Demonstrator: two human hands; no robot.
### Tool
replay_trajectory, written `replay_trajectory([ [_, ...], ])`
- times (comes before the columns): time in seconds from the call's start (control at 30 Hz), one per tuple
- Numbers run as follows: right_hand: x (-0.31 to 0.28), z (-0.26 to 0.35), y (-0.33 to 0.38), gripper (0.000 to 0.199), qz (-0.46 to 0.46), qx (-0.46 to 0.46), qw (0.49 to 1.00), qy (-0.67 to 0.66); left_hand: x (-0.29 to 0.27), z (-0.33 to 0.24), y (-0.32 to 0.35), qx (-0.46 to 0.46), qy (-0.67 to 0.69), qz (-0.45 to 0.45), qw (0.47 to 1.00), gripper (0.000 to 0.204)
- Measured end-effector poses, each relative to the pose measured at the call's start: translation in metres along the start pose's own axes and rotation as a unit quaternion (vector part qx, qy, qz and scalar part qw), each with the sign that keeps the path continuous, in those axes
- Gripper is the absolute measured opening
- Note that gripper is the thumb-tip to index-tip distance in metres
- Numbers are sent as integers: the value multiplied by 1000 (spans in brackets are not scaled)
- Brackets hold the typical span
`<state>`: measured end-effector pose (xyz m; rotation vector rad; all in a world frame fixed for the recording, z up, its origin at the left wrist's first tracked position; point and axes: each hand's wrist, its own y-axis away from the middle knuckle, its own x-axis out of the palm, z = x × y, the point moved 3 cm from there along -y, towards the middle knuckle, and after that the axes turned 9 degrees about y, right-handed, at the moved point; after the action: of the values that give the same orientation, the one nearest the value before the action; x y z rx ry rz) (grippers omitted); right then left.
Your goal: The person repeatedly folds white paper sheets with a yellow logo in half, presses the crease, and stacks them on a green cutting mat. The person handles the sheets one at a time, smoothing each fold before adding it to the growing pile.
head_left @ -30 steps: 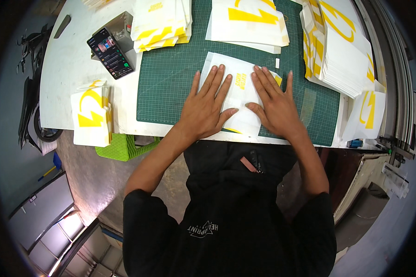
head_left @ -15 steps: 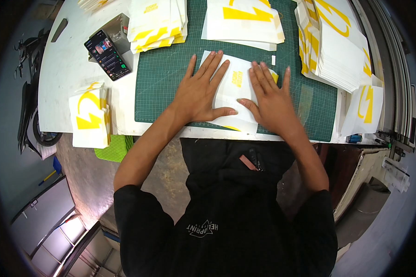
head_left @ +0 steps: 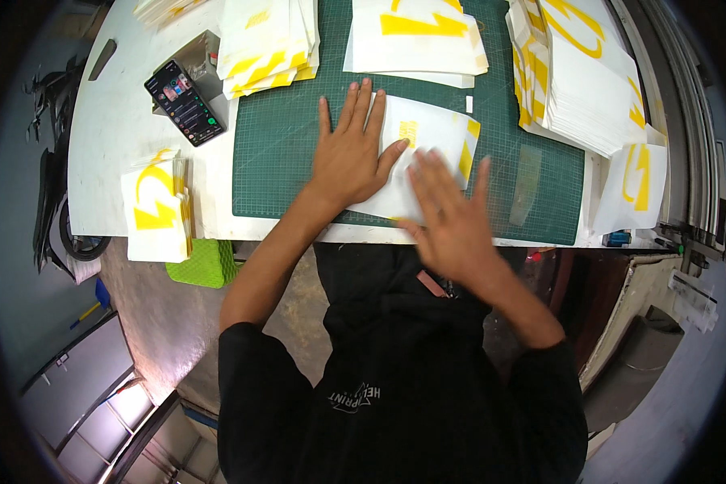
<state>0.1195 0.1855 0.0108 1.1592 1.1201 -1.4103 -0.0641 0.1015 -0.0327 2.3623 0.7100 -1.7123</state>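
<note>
A white folded paper piece with yellow print [head_left: 440,121] lies on the green cutting mat [head_left: 274,153], in front of me. My left hand [head_left: 348,153] presses flat on its left side, fingers spread and thumb reaching toward the small yellow print. Over the paper's near right part is my right hand [head_left: 452,214], blurred by motion, with fingers apart and nothing held. It hides some of the paper's lower edge; whether it touches the sheet I cannot tell.
Stacks of similar yellow-printed paper stand at the back left [head_left: 270,40], back middle [head_left: 415,44], back right [head_left: 581,89] and near left [head_left: 157,210]. A phone [head_left: 184,103] leans on a grey box [head_left: 206,60]. A single printed piece [head_left: 633,189] lies at the right edge.
My right hand has moved left and toward me, uncovering the paper's right side and its yellow strip. My left hand stays flat, its thumb now higher, near the small print.
</note>
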Motion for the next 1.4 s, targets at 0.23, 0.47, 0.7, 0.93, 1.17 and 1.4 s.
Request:
replay_trajectory([
  [0.23, 32, 35, 51, 80, 52, 16, 997, -54, 0, 2, 0, 4, -4, -1, 1000, 82],
  [0.47, 30, 27, 66, 78, 45, 13, 998, -35, -4, 15, -11, 5, -36, 9, 999, 83],
  [0.7, 10, -6, 70, 70, -98, 105, 986, -83, -35, 26, 24, -63, 152, -152, 975, 68],
  [0.93, 7, -27, 31, 50, -176, 334, 881, -284, -45, -14, 77, -189, 229, -185, 937, 27],
  [1.17, 17, -27, 24, 48, -207, 297, 877, -315, -33, -12, 86, -217, 329, -220, 892, 30],
  [1.4, 21, -33, 22, 47, -236, 307, 836, -388, -36, -17, 88, -202, 299, -214, 908, 34],
])
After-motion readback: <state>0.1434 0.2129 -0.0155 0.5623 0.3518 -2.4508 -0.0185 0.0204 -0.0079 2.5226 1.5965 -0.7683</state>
